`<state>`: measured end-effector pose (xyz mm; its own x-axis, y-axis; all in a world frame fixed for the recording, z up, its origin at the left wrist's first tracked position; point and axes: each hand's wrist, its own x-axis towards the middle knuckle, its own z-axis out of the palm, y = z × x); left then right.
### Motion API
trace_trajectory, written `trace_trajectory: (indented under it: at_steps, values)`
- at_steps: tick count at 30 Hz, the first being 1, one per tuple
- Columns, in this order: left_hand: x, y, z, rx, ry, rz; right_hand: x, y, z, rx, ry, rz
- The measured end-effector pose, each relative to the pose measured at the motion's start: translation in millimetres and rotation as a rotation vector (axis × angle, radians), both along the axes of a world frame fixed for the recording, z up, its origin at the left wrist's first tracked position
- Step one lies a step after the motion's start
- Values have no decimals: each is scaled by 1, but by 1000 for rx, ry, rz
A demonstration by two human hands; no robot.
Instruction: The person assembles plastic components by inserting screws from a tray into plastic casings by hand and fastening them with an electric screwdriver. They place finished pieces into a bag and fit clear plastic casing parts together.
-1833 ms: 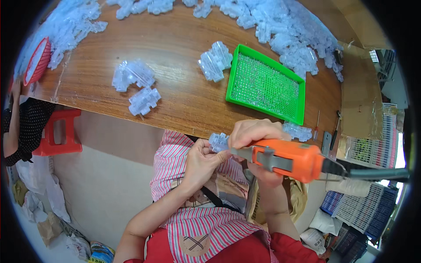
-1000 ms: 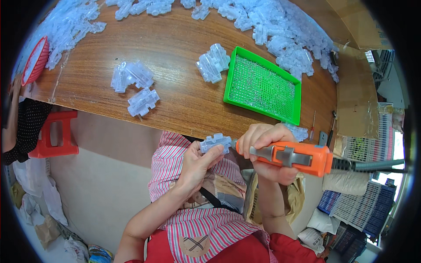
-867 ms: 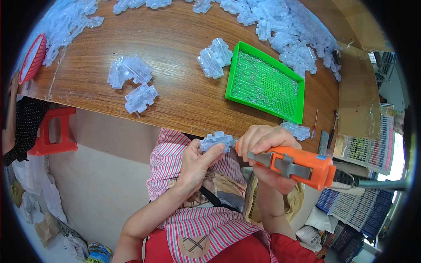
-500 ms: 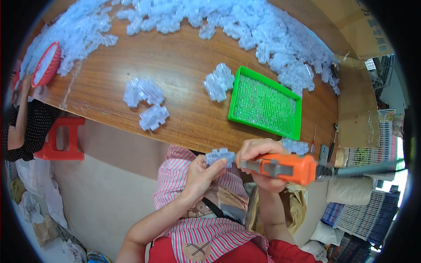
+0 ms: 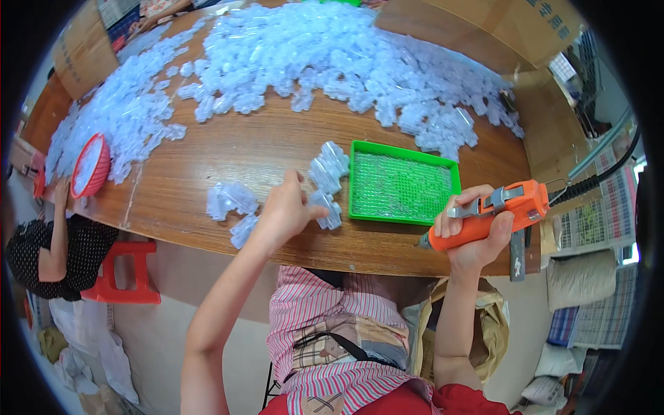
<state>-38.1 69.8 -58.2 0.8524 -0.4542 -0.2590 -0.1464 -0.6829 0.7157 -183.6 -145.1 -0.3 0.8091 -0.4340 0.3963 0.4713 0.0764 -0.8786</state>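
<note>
My left hand (image 5: pixel 282 211) reaches over the near part of the table, thumb and fingers apart. Its thumb touches a clear plastic piece (image 5: pixel 328 210), which lies just below more clear pieces (image 5: pixel 328 167) beside the green tray. Under and left of that wrist are other clear pieces (image 5: pixel 231 199). My right hand (image 5: pixel 477 228) is wrapped round an orange power screwdriver (image 5: pixel 458 233), its tip pointing left over the table's front edge. A green tray (image 5: pixel 353 181) between the hands holds many small shiny metal parts, too small to name surely.
Clear plastic pieces form a large heap (image 5: pixel 304 48) along the table's back. At the left, another person's hand (image 5: pixel 62 194) is by a red basket (image 5: pixel 101 166), near a red stool (image 5: pixel 128 277). Cardboard (image 5: pixel 564 117) stands at the right. A cable (image 5: pixel 588 185) trails from the screwdriver.
My left hand has moved from my lap up and left onto the table with its clear piece and opened. My right hand has carried the screwdriver rightward. The view has shifted.
</note>
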Motion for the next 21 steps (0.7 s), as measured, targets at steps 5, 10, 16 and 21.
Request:
trace_trajectory:
  at_steps: [5, 10, 16, 21]
  values:
    - [-9, -28, 2, 37, -569, 72, -12, -26, 10, -5, -15, -124]
    - [-82, -88, 4, -324, -596, -395, -27, -47, 14, -57, 14, -292]
    - [-125, -179, -45, -318, -825, -498, -49, -65, 14, -78, -10, -462]
    - [-133, -189, -40, -225, -905, -521, -65, -71, 15, -96, 15, -470]
